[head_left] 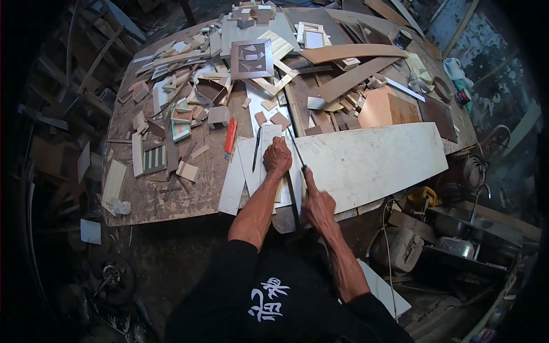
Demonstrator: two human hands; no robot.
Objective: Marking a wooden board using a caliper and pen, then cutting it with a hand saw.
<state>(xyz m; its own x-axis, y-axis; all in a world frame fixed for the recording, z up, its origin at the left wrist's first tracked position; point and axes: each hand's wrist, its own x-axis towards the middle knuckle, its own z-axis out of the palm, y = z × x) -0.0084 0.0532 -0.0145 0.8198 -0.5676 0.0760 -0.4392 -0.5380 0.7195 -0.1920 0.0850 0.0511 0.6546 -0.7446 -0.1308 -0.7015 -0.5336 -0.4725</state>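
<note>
My right hand [319,204] is closed round the handle of a long, thin dark tool [297,151], its index finger stretched along it. The tool looks like a slim file, but its edge is too small to tell. It points away from me, beside the left edge of a wide pale board [366,160]. My left hand [277,157] is closed and rests on a narrow pale strip [271,131]; whatever its fingers pinch is hidden. Just left of it lies a black pen-like tool [256,150]. A red-handled cutter [230,136] lies farther left.
Wood offcuts and small boxes [218,117] crowd the table's left and far sides. A dark square frame [251,59] lies beyond my hands. Curved brown boards [354,53] lie far right. Below the table's right edge stand a plastic jerrycan [397,250] and a metal sink [486,226].
</note>
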